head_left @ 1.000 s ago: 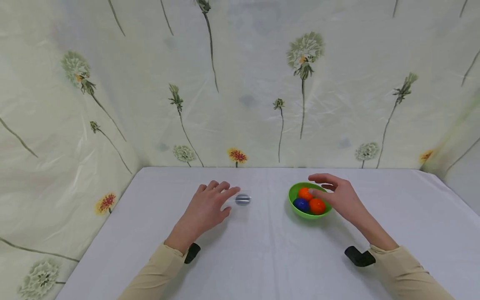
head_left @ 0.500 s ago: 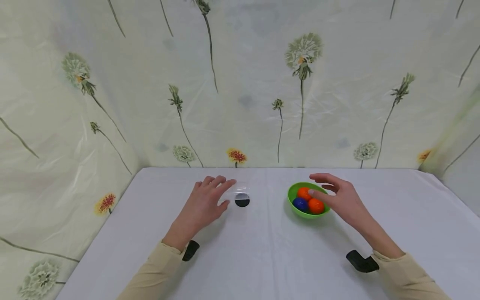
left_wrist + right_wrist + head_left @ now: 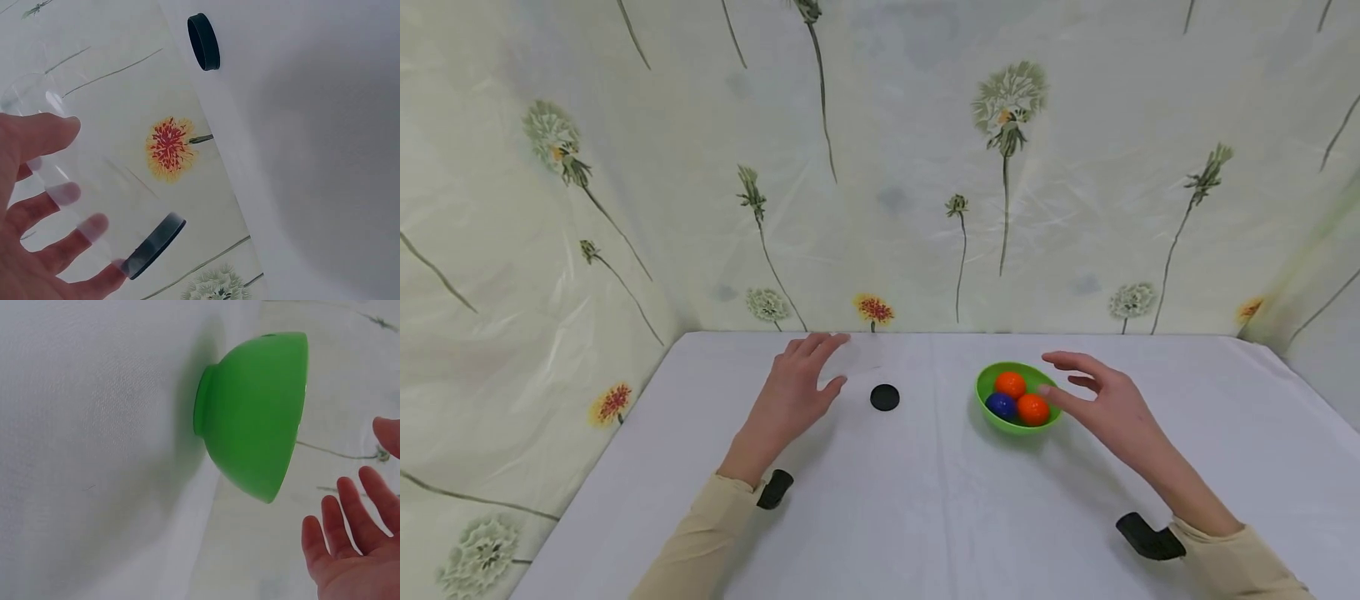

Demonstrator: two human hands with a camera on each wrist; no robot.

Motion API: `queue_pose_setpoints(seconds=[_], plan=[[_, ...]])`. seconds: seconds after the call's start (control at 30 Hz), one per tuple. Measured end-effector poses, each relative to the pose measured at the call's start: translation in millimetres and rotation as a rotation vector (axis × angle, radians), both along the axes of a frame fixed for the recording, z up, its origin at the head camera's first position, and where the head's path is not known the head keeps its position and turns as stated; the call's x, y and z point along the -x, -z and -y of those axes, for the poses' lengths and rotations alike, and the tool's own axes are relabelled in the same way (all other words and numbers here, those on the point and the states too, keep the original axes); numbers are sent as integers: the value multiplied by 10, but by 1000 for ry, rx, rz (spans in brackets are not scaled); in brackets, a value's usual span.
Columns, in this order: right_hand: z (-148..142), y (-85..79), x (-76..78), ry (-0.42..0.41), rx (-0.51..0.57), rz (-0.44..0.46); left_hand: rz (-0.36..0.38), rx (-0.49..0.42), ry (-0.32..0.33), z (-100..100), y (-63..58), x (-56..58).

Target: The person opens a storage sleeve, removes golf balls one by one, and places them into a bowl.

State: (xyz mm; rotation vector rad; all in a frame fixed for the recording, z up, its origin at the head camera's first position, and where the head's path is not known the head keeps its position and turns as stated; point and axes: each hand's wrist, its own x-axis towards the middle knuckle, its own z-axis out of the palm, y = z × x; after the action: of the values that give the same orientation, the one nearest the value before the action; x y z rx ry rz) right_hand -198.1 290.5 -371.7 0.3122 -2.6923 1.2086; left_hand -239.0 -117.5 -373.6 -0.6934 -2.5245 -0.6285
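In the left wrist view, my left hand [image 3: 37, 206] grips a clear cylindrical container [image 3: 100, 156], its fingers showing through the transparent wall. A black band [image 3: 156, 244] rings one end of the container. From the head view, the same left hand [image 3: 793, 379] is up at the left, and the container barely shows. A round black lid [image 3: 884, 397] lies on the table to its right. My right hand [image 3: 1108, 404], fingers apart and holding nothing, hovers by the right rim of a green bowl [image 3: 1017, 430]. Inside are two orange balls [image 3: 1033, 409] and a dark blue ball [image 3: 1002, 406].
A white cloth covers the table [image 3: 917, 517]. Behind it and to the left hangs a pale curtain [image 3: 895, 125] printed with dandelions. A black wrist mount [image 3: 775, 489] sits under the left cuff, and another black mount [image 3: 1150, 536] under the right.
My left hand has moved left and away with the clear container, so the black lid now shows whole on the cloth. My right hand has drawn slightly right from the bowl.
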Motion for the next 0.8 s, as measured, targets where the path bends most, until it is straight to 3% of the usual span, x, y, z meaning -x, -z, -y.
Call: queue_pose_setpoints(seconds=[0.23, 0.53, 0.8], plan=[[-61, 22, -69, 22, -13, -5, 107, -94, 1, 48, 53, 57], [-131, 75, -134, 50, -27, -24, 189, -215, -4, 91, 144, 159], [-198, 115, -192, 77, -49, -17, 240, -355, -60, 100, 183, 262]])
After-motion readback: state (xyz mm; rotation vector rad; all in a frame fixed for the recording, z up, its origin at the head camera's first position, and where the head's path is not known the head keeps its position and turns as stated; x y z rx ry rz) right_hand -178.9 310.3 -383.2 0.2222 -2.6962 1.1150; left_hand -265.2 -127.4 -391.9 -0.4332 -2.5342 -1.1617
